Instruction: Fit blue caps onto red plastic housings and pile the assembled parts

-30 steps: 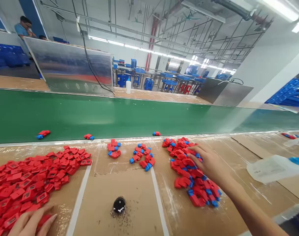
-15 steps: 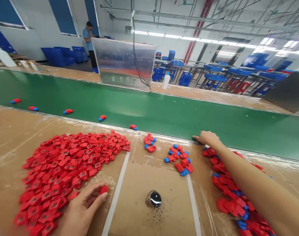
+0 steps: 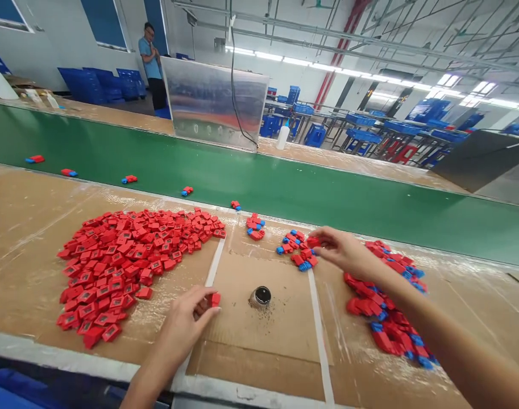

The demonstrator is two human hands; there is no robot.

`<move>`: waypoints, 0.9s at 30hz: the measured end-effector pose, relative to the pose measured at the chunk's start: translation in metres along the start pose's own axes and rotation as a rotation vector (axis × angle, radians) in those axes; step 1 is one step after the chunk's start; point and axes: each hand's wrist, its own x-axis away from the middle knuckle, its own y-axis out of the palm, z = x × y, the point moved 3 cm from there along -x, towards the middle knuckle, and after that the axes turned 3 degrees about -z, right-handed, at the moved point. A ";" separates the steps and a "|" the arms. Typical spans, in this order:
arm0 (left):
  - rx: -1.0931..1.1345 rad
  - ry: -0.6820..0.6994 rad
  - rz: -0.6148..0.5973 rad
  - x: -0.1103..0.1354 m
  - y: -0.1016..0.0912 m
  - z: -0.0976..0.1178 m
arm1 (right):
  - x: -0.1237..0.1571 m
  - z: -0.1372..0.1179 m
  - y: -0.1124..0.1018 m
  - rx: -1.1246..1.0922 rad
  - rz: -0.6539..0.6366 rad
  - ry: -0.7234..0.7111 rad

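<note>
My left hand (image 3: 191,315) pinches a small red plastic piece (image 3: 216,299) between thumb and fingertips, just left of a small round pot of dark contents (image 3: 262,296). To its left spreads a big heap of red pieces (image 3: 127,250), several with square dark openings. My right hand (image 3: 338,248) reaches to a small cluster of red-and-blue pieces (image 3: 294,241), its fingers closed around a red-and-blue piece (image 3: 314,242) at the cluster's right edge. Whether that piece is lifted I cannot tell. Under my right forearm lies a larger pile of red-and-blue pieces (image 3: 382,307).
A green conveyor belt (image 3: 285,184) runs across beyond the table, carrying several spaced red-and-blue pieces (image 3: 130,179). Another small cluster (image 3: 255,226) lies near the belt. Behind stand a metal panel (image 3: 214,105), a white bottle (image 3: 283,136) and a person (image 3: 152,65).
My right hand has come back from the belt's edge to the small cluster and closed on a piece. My left hand has carried its red piece right, towards the pot. The view has shifted.
</note>
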 end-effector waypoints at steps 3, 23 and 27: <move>-0.328 0.058 -0.039 -0.009 -0.002 0.007 | 0.033 -0.046 0.025 -0.140 -0.038 -0.225; 0.729 -0.076 -0.136 0.020 0.029 0.018 | 0.059 -0.082 0.082 0.082 -0.002 -0.406; 0.933 -0.166 -0.103 0.024 0.043 0.019 | 0.059 -0.082 0.083 0.097 -0.005 -0.410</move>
